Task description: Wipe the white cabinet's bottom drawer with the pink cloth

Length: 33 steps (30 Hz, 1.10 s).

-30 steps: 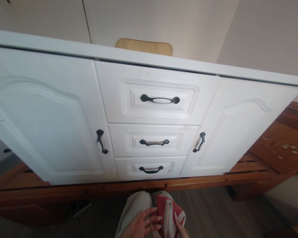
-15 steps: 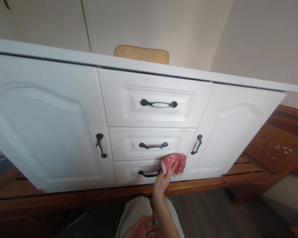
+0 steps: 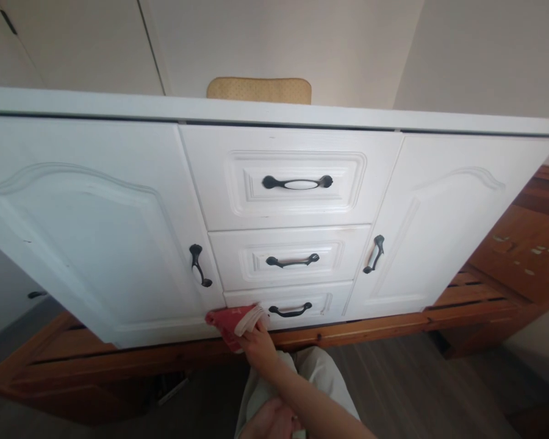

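The right hand [image 3: 260, 346] is found gripping a red cloth [image 3: 235, 323] with a whitish border; its fingers are bent in over the near end of the fabric, partly hidden beneath it, so the exact finger gap cannot be determined. The cloth is located at the foot of the white cabinet [image 3: 274, 137], over the lower inner corner of the left door [image 3: 105, 244] and the adjoining lower left corner of the bottom drawer [image 3: 283, 296]. From the right hand, the cloth lies forward and to the left; its long axis runs roughly side to side along the bottom of the cabinet front, and a fold droops toward the wooden rail [image 3: 370, 328] below. Firm pressure against the panel cannot be confirmed from this angle. The right forearm [image 3: 306, 393] slants from the lower right, crossing over the lap to the person's left side. The dark handle [image 3: 290, 312] of the bottom drawer is just to the right of the cloth, apparently clear of it. The left hand [image 3: 272, 417] is low over the light trousers [image 3: 324, 372], partly covered by that forearm; how far its fingers are spread, and whether they hold anything, cannot be determined. The right hand is the nearer of the two, being in contact with the cloth.
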Available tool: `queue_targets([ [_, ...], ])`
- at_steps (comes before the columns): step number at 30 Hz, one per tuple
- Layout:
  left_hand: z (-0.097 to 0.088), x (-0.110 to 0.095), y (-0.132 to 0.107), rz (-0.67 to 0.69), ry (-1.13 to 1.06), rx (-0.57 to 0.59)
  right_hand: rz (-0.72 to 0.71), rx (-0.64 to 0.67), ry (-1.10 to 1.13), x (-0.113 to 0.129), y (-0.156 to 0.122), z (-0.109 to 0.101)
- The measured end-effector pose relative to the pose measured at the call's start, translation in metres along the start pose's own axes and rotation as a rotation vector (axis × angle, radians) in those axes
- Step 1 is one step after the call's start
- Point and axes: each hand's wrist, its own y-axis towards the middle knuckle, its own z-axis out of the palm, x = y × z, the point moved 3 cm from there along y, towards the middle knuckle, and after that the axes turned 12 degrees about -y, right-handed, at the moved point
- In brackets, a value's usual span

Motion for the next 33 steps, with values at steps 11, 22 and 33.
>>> queue_targets([
  [11,0.011,-0.006,-0.006,-0.084,-0.225,0.066,0.014,0.213,-0.368,-0.178,-0.191,-0.126],
  [22,0.015,-0.001,-0.003,-0.092,-0.229,0.028,0.217,-0.023,-0.227,-0.180,-0.109,-0.177],
  [33,0.018,0.002,-0.003,-0.059,-0.129,-0.050,1.583,-0.330,1.508,-0.051,-0.199,-0.167],
])
